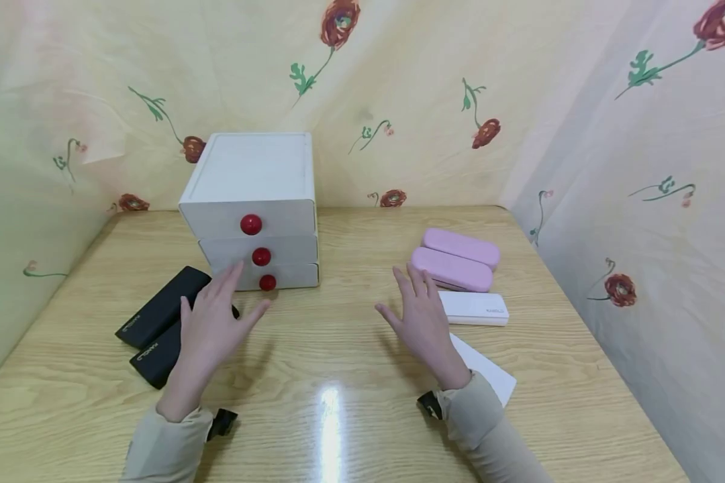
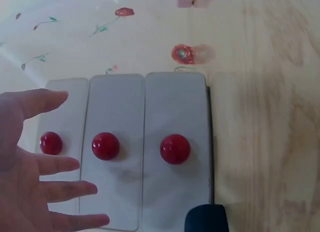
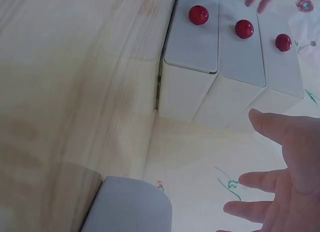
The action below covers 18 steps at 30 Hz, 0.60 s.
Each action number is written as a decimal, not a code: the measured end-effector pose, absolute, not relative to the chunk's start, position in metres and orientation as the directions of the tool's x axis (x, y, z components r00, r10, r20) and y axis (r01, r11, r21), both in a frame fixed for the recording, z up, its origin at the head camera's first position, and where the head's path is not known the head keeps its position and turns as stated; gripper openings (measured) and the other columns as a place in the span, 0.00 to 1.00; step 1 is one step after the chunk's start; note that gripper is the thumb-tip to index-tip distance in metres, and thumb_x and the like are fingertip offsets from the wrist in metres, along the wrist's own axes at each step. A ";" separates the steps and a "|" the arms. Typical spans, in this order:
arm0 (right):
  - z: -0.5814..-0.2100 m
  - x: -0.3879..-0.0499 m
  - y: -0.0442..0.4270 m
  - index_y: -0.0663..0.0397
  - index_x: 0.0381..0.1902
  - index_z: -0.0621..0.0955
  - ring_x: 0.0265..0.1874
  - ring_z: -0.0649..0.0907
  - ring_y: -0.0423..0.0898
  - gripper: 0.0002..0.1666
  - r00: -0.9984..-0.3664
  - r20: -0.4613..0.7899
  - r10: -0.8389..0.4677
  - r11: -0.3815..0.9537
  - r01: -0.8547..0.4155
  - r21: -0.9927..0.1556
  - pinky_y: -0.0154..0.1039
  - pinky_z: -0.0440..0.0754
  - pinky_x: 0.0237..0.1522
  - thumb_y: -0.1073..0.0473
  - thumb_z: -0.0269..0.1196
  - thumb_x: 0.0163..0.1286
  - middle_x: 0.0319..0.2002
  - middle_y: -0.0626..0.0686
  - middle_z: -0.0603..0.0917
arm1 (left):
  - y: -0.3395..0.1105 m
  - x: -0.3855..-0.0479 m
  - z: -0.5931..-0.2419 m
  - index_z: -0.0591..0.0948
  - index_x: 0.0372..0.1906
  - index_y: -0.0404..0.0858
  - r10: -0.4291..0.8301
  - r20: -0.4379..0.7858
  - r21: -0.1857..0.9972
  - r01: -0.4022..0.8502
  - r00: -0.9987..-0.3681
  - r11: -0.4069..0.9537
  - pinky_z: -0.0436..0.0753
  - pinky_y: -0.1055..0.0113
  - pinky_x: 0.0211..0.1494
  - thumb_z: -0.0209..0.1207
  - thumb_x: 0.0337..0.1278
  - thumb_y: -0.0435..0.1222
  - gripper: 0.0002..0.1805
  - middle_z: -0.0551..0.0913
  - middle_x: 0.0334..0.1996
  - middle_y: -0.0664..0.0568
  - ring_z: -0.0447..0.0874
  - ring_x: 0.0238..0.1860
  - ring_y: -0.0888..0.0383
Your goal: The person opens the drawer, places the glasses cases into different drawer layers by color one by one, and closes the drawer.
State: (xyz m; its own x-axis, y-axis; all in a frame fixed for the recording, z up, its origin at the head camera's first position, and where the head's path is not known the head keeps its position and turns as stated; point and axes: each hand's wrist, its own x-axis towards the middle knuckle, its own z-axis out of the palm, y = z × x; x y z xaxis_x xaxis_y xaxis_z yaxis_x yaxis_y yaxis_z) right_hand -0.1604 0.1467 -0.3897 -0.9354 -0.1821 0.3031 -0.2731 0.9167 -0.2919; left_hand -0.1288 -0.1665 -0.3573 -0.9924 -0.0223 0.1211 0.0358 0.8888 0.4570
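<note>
A white three-drawer box (image 1: 250,168) with round red knobs stands at the back left of the table. My left hand (image 1: 213,325) hovers in front of it with spread fingers, holding nothing; it partly covers two black cases (image 1: 163,308). In the left wrist view the drawer fronts (image 2: 116,192) lie just beyond the fingers. My right hand (image 1: 421,320) is also raised, fingers apart, with nothing in it. Beside it lie two pink cases (image 1: 459,268), a white box (image 1: 474,308) and a second white flat item (image 1: 483,369), partly hidden by the right wrist.
The wooden table (image 1: 332,335) runs back to a flower-patterned cloth wall (image 1: 423,87), which also borders both sides. A black strap piece (image 1: 222,424) sits at the left wrist, another black piece (image 1: 429,405) at the right.
</note>
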 end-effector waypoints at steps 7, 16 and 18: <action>-0.388 -0.159 0.145 0.59 0.70 0.66 0.70 0.62 0.69 0.43 -0.933 0.310 -0.184 0.901 -0.286 -0.325 0.60 0.59 0.72 0.42 0.64 0.65 0.71 0.66 0.63 | -0.172 -0.128 -0.344 0.58 0.76 0.47 -0.029 0.184 0.591 0.087 -0.983 0.802 0.62 0.29 0.64 0.58 0.63 0.53 0.40 0.63 0.72 0.39 0.62 0.70 0.34; -0.390 -0.159 0.142 0.58 0.71 0.64 0.71 0.60 0.68 0.44 -0.933 0.296 -0.204 0.903 -0.296 -0.311 0.60 0.60 0.72 0.41 0.63 0.65 0.73 0.65 0.61 | -0.194 -0.139 -0.321 0.70 0.69 0.43 -0.121 0.413 0.748 0.260 -0.902 0.611 0.74 0.53 0.67 0.61 0.63 0.41 0.30 0.74 0.66 0.47 0.71 0.68 0.53; -0.389 -0.159 0.141 0.58 0.71 0.64 0.72 0.60 0.67 0.44 -0.933 0.294 -0.207 0.901 -0.300 -0.314 0.60 0.59 0.72 0.41 0.63 0.66 0.73 0.65 0.61 | -0.200 -0.145 -0.315 0.71 0.68 0.44 -0.163 0.439 0.776 0.281 -0.884 0.565 0.76 0.63 0.65 0.61 0.63 0.39 0.29 0.76 0.65 0.48 0.74 0.65 0.62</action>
State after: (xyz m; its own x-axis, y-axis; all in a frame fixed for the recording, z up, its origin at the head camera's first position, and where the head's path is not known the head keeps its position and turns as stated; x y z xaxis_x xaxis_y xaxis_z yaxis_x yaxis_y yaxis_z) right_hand -0.1590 0.1412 -0.3893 -0.9329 -0.2075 0.2942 -0.2995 0.9008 -0.3145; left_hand -0.1447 -0.1999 -0.3149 -0.8837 -0.1629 0.4388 0.2808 0.5654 0.7755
